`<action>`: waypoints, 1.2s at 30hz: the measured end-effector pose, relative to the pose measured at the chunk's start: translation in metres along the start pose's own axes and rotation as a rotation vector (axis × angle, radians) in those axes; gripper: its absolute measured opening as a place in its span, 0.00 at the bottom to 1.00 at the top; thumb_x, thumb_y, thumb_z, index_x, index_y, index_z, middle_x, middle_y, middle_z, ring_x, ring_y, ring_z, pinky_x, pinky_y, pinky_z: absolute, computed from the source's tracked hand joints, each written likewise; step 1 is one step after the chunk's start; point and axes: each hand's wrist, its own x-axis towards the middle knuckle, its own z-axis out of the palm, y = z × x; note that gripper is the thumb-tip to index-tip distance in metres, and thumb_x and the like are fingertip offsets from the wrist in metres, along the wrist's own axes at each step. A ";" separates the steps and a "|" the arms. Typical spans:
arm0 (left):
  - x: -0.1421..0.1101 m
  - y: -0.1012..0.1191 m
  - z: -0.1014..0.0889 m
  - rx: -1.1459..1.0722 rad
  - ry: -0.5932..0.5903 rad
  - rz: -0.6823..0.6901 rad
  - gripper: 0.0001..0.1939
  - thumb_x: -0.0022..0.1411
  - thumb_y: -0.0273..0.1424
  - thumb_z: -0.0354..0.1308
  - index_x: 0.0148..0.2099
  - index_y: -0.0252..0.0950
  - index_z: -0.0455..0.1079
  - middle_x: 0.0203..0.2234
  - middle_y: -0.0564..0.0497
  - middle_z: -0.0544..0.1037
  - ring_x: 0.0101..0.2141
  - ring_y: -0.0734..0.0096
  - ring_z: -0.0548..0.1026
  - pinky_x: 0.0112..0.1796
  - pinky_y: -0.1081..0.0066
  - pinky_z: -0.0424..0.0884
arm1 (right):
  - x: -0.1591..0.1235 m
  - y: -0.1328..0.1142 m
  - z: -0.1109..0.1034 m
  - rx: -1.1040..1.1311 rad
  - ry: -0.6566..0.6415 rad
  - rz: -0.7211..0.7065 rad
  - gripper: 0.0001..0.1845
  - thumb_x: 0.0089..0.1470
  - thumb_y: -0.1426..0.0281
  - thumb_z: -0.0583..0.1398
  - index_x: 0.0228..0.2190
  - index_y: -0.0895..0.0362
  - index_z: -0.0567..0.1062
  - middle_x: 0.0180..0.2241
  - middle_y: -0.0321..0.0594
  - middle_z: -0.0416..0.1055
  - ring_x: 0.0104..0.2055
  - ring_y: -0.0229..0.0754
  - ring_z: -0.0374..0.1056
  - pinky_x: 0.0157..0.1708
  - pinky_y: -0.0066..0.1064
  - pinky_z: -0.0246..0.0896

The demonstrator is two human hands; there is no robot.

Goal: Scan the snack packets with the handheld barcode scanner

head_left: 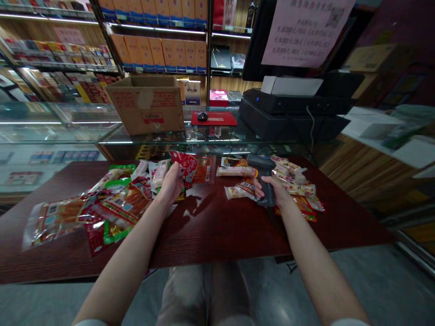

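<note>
My left hand (pixel 172 183) is closed on the edge of a red snack packet (pixel 195 167) with a clear window, held up above the table. A grey handheld barcode scanner (pixel 262 174) is in my right hand (pixel 272 189), its head pointing left over the packets. Left of my left hand lies a loose pile of snack packets (pixel 127 203), some red, some green-edged. Around and behind the scanner lies a second group of packets (pixel 295 176), several of them pale and wrapped in printed film. A pale stick-shaped packet (pixel 234 171) lies just left of the scanner.
The dark red wooden table (pixel 210 231) stands before a glass counter (pixel 217 147). On the counter are an open cardboard box (pixel 149 106), a mouse (pixel 202 116) on a red mat (pixel 220 119), and a black till (pixel 288 113) below a monitor with a paper sign (pixel 306 31). Stocked shelves stand behind.
</note>
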 end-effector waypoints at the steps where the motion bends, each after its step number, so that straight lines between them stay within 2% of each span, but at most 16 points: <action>1: -0.001 0.001 -0.001 -0.025 -0.033 0.006 0.23 0.64 0.52 0.49 0.49 0.39 0.65 0.37 0.46 0.79 0.40 0.61 0.79 0.41 0.59 0.77 | -0.001 0.000 0.000 -0.005 0.007 -0.010 0.16 0.45 0.60 0.64 0.33 0.54 0.66 0.19 0.28 0.62 0.14 0.32 0.55 0.16 0.29 0.57; 3: -0.001 0.005 -0.005 -0.016 -0.057 0.048 0.20 0.60 0.48 0.57 0.47 0.40 0.64 0.40 0.46 0.78 0.43 0.62 0.78 0.45 0.58 0.75 | -0.002 0.000 0.002 -0.018 0.017 -0.024 0.16 0.46 0.61 0.63 0.34 0.54 0.66 0.19 0.29 0.63 0.14 0.33 0.56 0.17 0.29 0.57; 5: 0.000 0.009 -0.010 0.153 -0.065 0.174 0.14 0.58 0.42 0.59 0.41 0.41 0.64 0.43 0.46 0.77 0.47 0.62 0.75 0.50 0.58 0.73 | -0.003 -0.001 0.004 -0.036 0.020 -0.034 0.16 0.46 0.61 0.63 0.34 0.54 0.67 0.19 0.29 0.64 0.14 0.33 0.57 0.17 0.29 0.57; 8: 0.000 0.013 -0.014 0.497 -0.022 0.391 0.04 0.60 0.33 0.54 0.36 0.39 0.66 0.50 0.43 0.72 0.55 0.60 0.69 0.58 0.55 0.65 | -0.001 -0.004 0.007 -0.069 0.020 -0.025 0.16 0.46 0.61 0.64 0.33 0.54 0.66 0.19 0.29 0.64 0.14 0.33 0.57 0.16 0.29 0.57; 10: 0.001 0.010 -0.015 0.658 0.032 0.438 0.08 0.61 0.29 0.49 0.41 0.38 0.69 0.57 0.42 0.66 0.60 0.60 0.64 0.60 0.53 0.61 | 0.001 -0.009 0.011 -0.107 0.007 0.002 0.16 0.46 0.61 0.65 0.33 0.55 0.66 0.19 0.29 0.65 0.13 0.33 0.58 0.16 0.28 0.57; 13: 0.005 0.001 -0.015 0.700 0.132 0.384 0.17 0.63 0.28 0.48 0.53 0.39 0.68 0.64 0.41 0.57 0.64 0.60 0.60 0.61 0.54 0.61 | 0.005 -0.016 0.017 -0.176 -0.041 0.047 0.17 0.46 0.62 0.65 0.34 0.55 0.67 0.19 0.30 0.66 0.14 0.34 0.60 0.15 0.28 0.58; 16: 0.012 -0.009 -0.015 0.481 0.157 0.282 0.21 0.64 0.33 0.50 0.59 0.39 0.63 0.60 0.40 0.63 0.60 0.61 0.67 0.56 0.58 0.68 | 0.007 -0.021 0.023 -0.191 -0.083 0.057 0.16 0.46 0.63 0.65 0.33 0.55 0.67 0.19 0.30 0.66 0.14 0.34 0.59 0.15 0.27 0.57; 19: 0.014 -0.012 -0.010 0.243 0.116 0.165 0.21 0.61 0.40 0.56 0.54 0.37 0.65 0.48 0.43 0.75 0.48 0.63 0.77 0.48 0.62 0.74 | 0.005 -0.022 0.028 -0.142 -0.110 0.073 0.16 0.47 0.62 0.65 0.34 0.56 0.67 0.18 0.29 0.66 0.13 0.32 0.58 0.14 0.27 0.55; 23: 0.011 -0.011 0.000 0.211 0.181 0.071 0.21 0.55 0.45 0.61 0.44 0.34 0.71 0.39 0.45 0.80 0.39 0.63 0.78 0.44 0.64 0.75 | -0.005 -0.015 0.033 -0.146 -0.064 0.083 0.17 0.48 0.62 0.65 0.36 0.56 0.67 0.20 0.29 0.66 0.14 0.32 0.59 0.14 0.25 0.53; 26: 0.010 -0.015 0.003 0.310 0.231 0.017 0.20 0.56 0.45 0.59 0.41 0.34 0.73 0.35 0.46 0.81 0.36 0.62 0.77 0.41 0.63 0.74 | -0.014 -0.003 0.036 -0.182 -0.008 0.086 0.18 0.48 0.61 0.66 0.34 0.56 0.66 0.19 0.28 0.65 0.13 0.31 0.58 0.13 0.23 0.50; 30: 0.013 -0.022 0.001 0.367 0.316 -0.016 0.16 0.57 0.41 0.55 0.39 0.34 0.73 0.31 0.48 0.79 0.35 0.62 0.77 0.41 0.64 0.73 | -0.022 0.012 0.038 -0.164 0.001 0.127 0.18 0.48 0.61 0.66 0.32 0.55 0.64 0.19 0.28 0.64 0.13 0.30 0.57 0.13 0.23 0.49; 36: 0.014 -0.024 0.002 0.360 0.293 -0.042 0.15 0.58 0.40 0.56 0.39 0.34 0.73 0.30 0.49 0.79 0.36 0.61 0.77 0.41 0.65 0.72 | -0.025 0.018 0.039 -0.151 -0.002 0.139 0.17 0.48 0.61 0.65 0.32 0.56 0.64 0.18 0.28 0.64 0.13 0.30 0.56 0.13 0.24 0.49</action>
